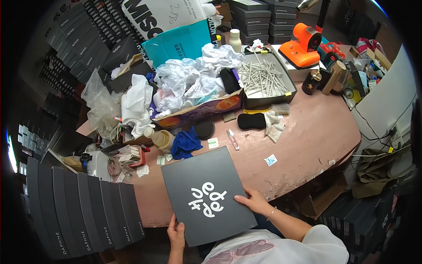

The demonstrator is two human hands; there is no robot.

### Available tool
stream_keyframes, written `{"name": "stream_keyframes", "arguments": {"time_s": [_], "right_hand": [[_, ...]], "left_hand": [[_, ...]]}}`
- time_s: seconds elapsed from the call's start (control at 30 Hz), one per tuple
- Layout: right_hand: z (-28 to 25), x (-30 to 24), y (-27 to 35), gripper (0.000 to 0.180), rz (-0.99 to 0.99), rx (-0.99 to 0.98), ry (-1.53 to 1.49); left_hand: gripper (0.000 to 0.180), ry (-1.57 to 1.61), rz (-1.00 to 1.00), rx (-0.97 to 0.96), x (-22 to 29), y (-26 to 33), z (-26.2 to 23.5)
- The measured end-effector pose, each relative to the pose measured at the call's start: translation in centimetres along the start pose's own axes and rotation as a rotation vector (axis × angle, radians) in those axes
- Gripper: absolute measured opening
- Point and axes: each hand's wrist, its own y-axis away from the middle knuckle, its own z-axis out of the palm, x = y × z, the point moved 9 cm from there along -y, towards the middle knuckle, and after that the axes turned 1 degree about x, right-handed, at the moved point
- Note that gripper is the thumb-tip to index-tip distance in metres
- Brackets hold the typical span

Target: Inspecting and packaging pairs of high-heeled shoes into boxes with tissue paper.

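Both hands are on a flat square black box lid with white lettering (206, 196), tilted at the near edge of the pinkish worn worktop (307, 136). The left hand (176, 234) grips its near left corner, fingers curled under; the right hand (254, 201) lies on its right edge. Just beyond the lid sit a crumpled blue cloth (185, 143) and small pink-handled snips (232, 138). Further off, an open cardboard box stuffed with white tissue paper (193, 88), and to its right a dark tray of pale grey sticks (263, 79). Far right, an orange machine (303, 44). Near left, a row of black boxes standing on edge (83, 211).
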Motion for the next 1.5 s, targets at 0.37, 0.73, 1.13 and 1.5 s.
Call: {"name": "stream_keyframes", "arguments": {"time_s": [0.37,0.73,1.13,1.5], "right_hand": [[-1.0,-1.8,1.0,0.076,0.015,-0.087,0.012],[-0.3,1.9,0.4,0.067,-0.067,0.004,-0.047],[-14.3,0.6,6.7,0.068,0.01,0.062,-0.6],[-40.2,1.9,6.3,0.095,0.434,0.702,1.17]], "left_hand": [[0.037,0.062,-0.214,-0.004,1.1,0.0,0.6],[0.041,-0.008,-0.272,0.035,-4.1,-0.4,1.1],[0.068,0.151,-0.123,-0.351,2.5,0.7,18.1],[0.054,-0.312,0.382,-1.314,3.7,13.5,34.5]]}}
